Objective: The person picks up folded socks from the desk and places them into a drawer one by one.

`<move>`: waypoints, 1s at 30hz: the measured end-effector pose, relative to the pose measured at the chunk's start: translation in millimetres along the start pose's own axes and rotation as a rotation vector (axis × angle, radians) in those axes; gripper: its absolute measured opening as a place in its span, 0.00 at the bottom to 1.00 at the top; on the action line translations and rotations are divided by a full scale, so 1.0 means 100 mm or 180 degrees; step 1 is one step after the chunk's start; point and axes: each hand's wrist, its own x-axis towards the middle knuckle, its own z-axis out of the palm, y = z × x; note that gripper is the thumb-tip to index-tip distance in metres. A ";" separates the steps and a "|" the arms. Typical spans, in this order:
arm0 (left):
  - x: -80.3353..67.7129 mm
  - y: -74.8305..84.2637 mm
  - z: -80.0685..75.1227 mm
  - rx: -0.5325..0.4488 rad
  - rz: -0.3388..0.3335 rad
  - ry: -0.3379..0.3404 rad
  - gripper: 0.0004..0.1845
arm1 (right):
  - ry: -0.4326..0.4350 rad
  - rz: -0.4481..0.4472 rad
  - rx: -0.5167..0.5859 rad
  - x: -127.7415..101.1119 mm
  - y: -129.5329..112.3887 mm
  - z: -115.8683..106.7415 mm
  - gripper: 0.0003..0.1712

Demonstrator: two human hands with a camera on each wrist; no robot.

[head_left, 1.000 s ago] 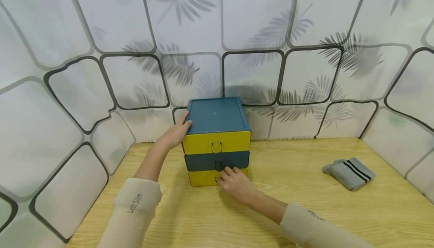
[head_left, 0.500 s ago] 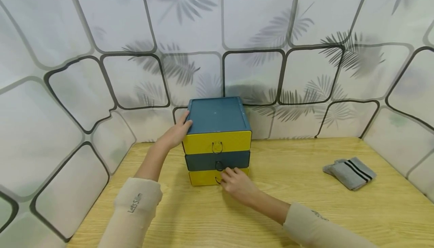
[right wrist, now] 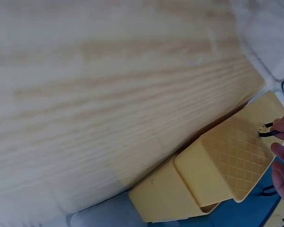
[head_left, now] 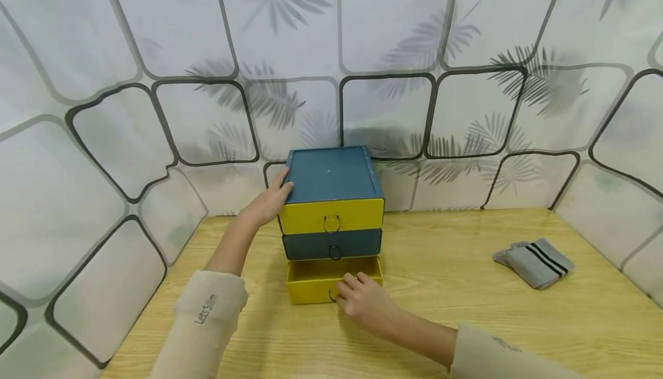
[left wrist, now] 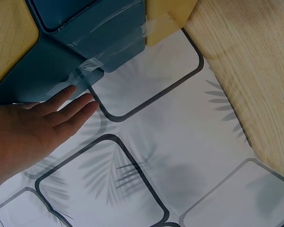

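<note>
A small drawer cabinet (head_left: pixel 331 175) with a blue top and three stacked drawers stands at the back of the table. Its bottom yellow drawer (head_left: pixel 309 292) is pulled part way out, and the part of its inside that shows holds nothing. My right hand (head_left: pixel 366 303) pinches that drawer's black loop handle (right wrist: pixel 267 134) between thumb and finger. Against the cabinet's upper left side rests my left hand (head_left: pixel 266 203), fingers extended along the blue wall (left wrist: pixel 83 47). The yellow top drawer (head_left: pixel 305 218) and blue middle drawer (head_left: pixel 305 245) are closed.
A folded grey cloth (head_left: pixel 536 264) with two black stripes, sock-like, lies on the wooden table (head_left: pixel 440 264) to the right. Patterned covering (head_left: pixel 383 114) rises close behind the cabinet and along both sides of the table.
The bottom drawer has slid out toward me, my right hand moving with it on the handle. The left hand and cabinet body have stayed in place.
</note>
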 end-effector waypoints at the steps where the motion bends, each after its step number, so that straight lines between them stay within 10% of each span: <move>1: 0.00 0.00 0.00 0.0000 -0.0001 -0.0003 0.31 | -0.0003 0.0018 0.0039 0.00 -0.02 -0.03 0.15; 9: 0.02 -0.01 -0.01 -0.0002 -0.0007 0.0014 0.31 | 0.0079 -0.0019 0.0137 -0.02 -0.19 -0.24 0.32; 25: -0.01 0.01 0.00 -0.0006 0.0003 0.0017 0.31 | 0.0479 -0.0212 0.0223 -0.06 -0.48 -0.41 0.33; 30: 0.00 -0.01 0.00 -0.0030 0.0012 -0.0009 0.31 | 0.0239 -0.0130 0.0499 -0.07 -0.55 -0.51 0.31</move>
